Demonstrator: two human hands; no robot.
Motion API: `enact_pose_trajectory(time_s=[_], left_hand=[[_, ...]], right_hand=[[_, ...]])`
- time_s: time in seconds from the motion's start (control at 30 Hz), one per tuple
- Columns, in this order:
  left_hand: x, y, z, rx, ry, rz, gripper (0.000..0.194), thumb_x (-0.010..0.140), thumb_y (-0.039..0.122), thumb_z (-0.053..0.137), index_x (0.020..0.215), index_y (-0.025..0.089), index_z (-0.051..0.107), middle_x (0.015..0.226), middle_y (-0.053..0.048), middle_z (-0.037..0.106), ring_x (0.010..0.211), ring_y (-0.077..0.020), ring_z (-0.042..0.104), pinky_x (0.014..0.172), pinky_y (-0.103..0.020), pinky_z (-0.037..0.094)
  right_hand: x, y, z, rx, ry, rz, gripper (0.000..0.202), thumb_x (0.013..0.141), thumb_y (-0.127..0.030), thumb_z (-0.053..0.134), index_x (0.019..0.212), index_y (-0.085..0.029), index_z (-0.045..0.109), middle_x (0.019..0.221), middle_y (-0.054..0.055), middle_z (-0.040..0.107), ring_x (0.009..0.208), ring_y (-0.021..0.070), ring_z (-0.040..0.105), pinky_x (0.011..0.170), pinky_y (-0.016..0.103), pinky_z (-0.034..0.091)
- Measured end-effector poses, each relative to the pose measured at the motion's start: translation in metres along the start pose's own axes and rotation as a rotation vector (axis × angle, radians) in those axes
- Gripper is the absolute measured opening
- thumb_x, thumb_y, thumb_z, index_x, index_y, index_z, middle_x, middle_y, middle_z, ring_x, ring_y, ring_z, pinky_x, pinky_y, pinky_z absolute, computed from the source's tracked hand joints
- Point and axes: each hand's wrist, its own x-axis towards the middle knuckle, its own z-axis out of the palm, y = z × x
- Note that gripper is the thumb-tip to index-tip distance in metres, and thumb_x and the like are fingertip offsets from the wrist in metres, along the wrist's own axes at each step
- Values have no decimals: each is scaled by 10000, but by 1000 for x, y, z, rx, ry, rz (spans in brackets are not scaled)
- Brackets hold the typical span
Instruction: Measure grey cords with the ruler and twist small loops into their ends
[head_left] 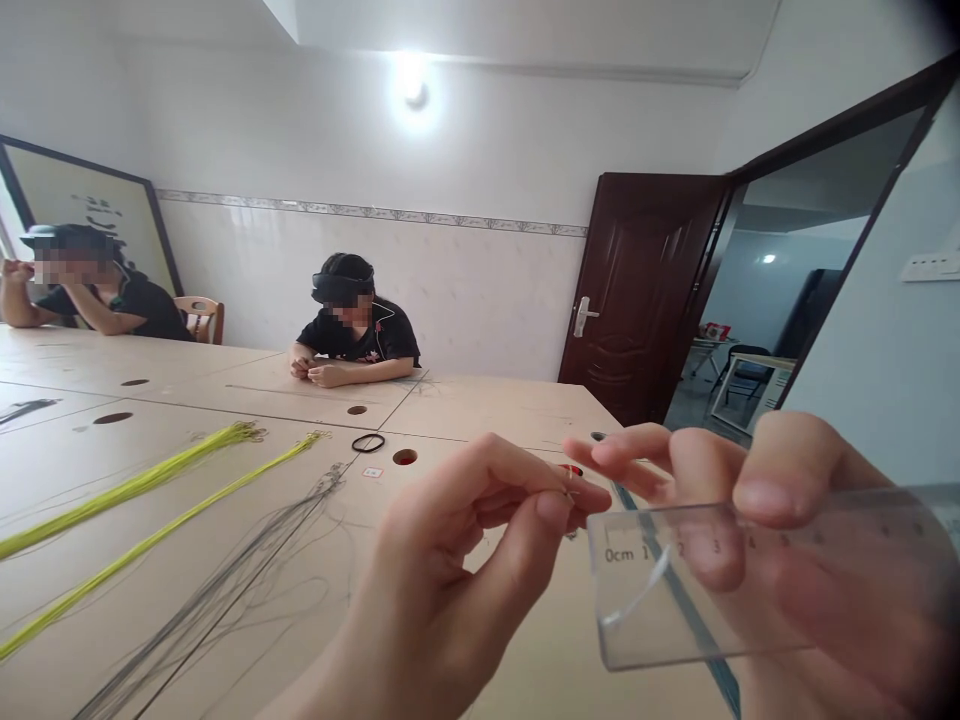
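Observation:
In the head view my left hand [465, 560] is raised over the table, thumb and forefinger pinched on a tiny gold-coloured hook [570, 487]; its exact shape is too small to make out. Close beside it on the right, my right hand [780, 500] grips a clear plastic ruler [675, 640] between thumb and fingers. The ruler's 0 cm end points toward my left fingertips, just apart from them. Some fingers of the right hand show through the plastic, while others extend beyond its upper edge toward the hook.
Bundles of yellow-green line [142, 480] and grey line [247, 570] lie on the table [495, 410] at left. Behind them are a black ring [368, 443], a small label [372, 473] and a cable hole [405, 457]. Two people sit across the table; a brown door [645, 290] stands behind.

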Motion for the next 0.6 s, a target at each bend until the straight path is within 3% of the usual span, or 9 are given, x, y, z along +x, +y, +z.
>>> enact_pose_trajectory(time_s=[0.17, 0.27, 0.43, 0.6], left_hand=[[-1, 1, 0, -5, -17, 12, 146, 884, 101, 502, 817, 207, 577, 741, 64, 624, 703, -25, 604, 638, -44, 468], [-4, 1, -1, 21, -1, 11, 148, 886, 107, 496, 815, 214, 569, 707, 66, 574, 665, -23, 576, 616, -49, 463], [-6, 1, -2, 99, 51, 34, 111, 865, 145, 545, 791, 224, 570, 701, 54, 539, 602, -32, 513, 524, -56, 422], [-4, 2, -2, 28, 25, 30, 128, 880, 128, 522, 810, 220, 577, 713, 46, 566, 631, -41, 543, 553, -70, 438]], right_hand=[[1, -4, 7, 64, -71, -50, 87, 835, -138, 606, 840, -225, 593, 689, -26, 574, 923, 176, 635, 930, 364, 483], [1, -5, 11, 92, -3, -46, 77, 837, -142, 595, 829, -217, 584, 691, -19, 558, 876, 168, 640, 840, 324, 535], [1, -7, 9, 32, -71, -31, 108, 838, -132, 587, 832, -240, 588, 691, -19, 559, 890, 187, 652, 848, 354, 542], [-1, -7, 13, 86, -23, -16, 95, 821, -143, 605, 818, -236, 588, 683, -17, 547, 906, 198, 652, 796, 322, 561]])
